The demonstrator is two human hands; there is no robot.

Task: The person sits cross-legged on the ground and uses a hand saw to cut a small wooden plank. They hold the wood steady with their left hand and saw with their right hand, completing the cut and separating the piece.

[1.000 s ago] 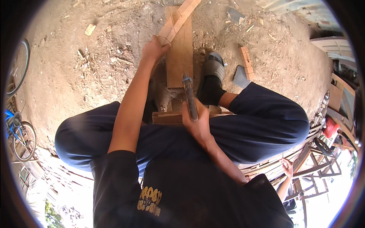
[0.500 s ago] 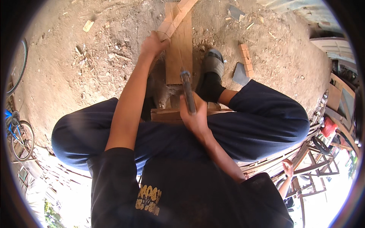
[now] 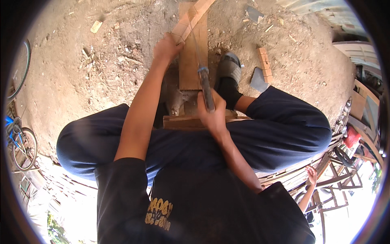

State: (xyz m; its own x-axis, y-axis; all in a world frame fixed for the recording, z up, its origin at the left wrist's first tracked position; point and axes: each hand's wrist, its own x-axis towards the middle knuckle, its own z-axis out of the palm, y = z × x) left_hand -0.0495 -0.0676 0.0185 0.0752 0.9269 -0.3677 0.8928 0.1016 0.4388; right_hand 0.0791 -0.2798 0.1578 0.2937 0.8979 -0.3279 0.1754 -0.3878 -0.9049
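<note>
My left hand (image 3: 167, 48) grips the near end of a wooden strip (image 3: 190, 22) marked with dark lines across it. The strip lies slantwise over a flat wooden board (image 3: 189, 73) on the ground. My right hand (image 3: 212, 110) is closed around the dark handle of a saw (image 3: 207, 89). Its thin blade, seen almost edge-on, reaches forward over the board to the strip, ahead of my left hand. How deep the blade sits in the wood I cannot tell.
A row of small wooden blocks (image 3: 264, 65) lies beside a grey flat piece (image 3: 258, 80), right of my sandalled foot (image 3: 228, 69). Wood chips litter the dirt floor. At the left stands a blue bicycle (image 3: 18, 138). Another person's hand (image 3: 311, 175) shows at the lower right.
My right hand and the saw have moved forward and slightly right. My left hand keeps its hold on the strip. The other person's hand has shifted a little.
</note>
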